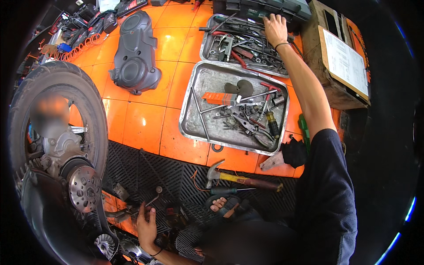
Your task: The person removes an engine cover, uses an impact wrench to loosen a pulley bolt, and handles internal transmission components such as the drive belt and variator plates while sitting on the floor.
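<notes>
My left hand (pixel 146 226) is low in the view beside the scooter's engine, thumb and forefinger closed on what looks like a ratchet wrench (pixel 158 191), its round head pointing up. Left of it is a round drilled metal clutch drum (pixel 84 187) below the rear wheel (pixel 18 115). My right arm stretches far forward. The right hand (pixel 276 32) has its fingers apart and slightly bent at the far edge of a metal tool tray (pixel 204 52), against a black toolbox (pixel 265 8). Its fingertips are partly hidden, and I make out nothing in it.
A nearer metal tray (pixel 189 119) holds pliers, sockets and a screwdriver. A grey engine cover (pixel 136 53) lies on orange tiles. A hammer (pixel 238 177) rests on the black mat (pixel 132 165). At right, a clipboard (pixel 344 62) leans on a wooden box (pixel 316 39).
</notes>
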{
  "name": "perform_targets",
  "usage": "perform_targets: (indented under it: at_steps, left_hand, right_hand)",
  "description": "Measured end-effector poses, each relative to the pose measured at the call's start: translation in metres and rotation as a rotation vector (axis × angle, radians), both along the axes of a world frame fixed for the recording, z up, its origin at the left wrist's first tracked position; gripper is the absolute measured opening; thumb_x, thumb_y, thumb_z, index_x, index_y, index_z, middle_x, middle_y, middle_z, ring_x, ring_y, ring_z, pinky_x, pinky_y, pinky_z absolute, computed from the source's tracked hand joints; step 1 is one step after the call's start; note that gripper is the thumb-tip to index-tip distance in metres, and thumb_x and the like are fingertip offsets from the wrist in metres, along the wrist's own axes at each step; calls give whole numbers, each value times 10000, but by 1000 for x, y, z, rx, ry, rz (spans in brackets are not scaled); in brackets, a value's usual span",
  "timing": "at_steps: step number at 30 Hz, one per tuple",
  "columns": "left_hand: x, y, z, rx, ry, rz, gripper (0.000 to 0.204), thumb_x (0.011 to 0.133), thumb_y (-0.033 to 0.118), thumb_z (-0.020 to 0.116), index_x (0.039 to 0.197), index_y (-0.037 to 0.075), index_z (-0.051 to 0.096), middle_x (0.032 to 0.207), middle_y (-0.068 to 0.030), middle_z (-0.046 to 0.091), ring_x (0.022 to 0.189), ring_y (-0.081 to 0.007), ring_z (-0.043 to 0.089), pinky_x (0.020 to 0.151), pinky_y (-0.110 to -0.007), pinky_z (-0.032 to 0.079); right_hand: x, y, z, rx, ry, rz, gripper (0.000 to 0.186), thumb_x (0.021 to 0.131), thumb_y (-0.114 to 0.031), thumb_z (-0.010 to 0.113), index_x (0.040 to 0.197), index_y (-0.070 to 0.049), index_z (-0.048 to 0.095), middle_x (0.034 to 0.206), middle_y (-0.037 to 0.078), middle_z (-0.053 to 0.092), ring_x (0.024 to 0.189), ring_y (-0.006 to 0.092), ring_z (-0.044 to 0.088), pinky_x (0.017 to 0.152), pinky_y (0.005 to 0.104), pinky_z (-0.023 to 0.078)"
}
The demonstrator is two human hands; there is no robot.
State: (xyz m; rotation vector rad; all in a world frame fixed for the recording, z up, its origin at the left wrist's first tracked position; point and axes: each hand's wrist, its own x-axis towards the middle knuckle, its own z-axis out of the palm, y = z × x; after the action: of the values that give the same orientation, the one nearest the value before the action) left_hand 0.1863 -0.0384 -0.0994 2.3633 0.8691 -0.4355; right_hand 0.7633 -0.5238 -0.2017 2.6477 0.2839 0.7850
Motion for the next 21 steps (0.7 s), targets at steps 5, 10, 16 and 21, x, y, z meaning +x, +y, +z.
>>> perform_targets:
  at_steps: [5,10,16,21]
  left_hand:
    - [5,-4,6,21,15,-16,584,980,371,609,1404,-15,499,1099,-203,677,983,-280,660,853,-385,514]
    - [4,-2,2,29,28,-16,604,975,390,610,1416,-5,492,1102,-196,673,983,-269,658,838,-379,517]
    - [7,-9,11,37,49,2,611,971,391,616,1417,-7,491,1094,-166,677,958,-249,658,812,-364,523]
    - [3,-10,7,44,10,-15,612,964,389,625,1416,-3,495,1068,-146,685,948,-243,664,817,-356,527]
  right_hand:
    - [-1,-16,8,103,-219,-97,198,892,-163,543,1038,-93,657,1049,131,606,1027,301,578,910,451,426]
    - [-54,19,-40,447,356,379,436,891,-452,641,1073,-60,696,1090,234,626,1063,393,597,917,516,456]
    - [-132,85,-88,649,492,145,665,904,-506,592,1406,-74,522,1202,239,586,1146,395,541,1008,503,405]
    - [-144,80,-80,698,502,196,642,899,-432,626,1414,-71,501,1167,231,590,1109,389,540,991,482,412]
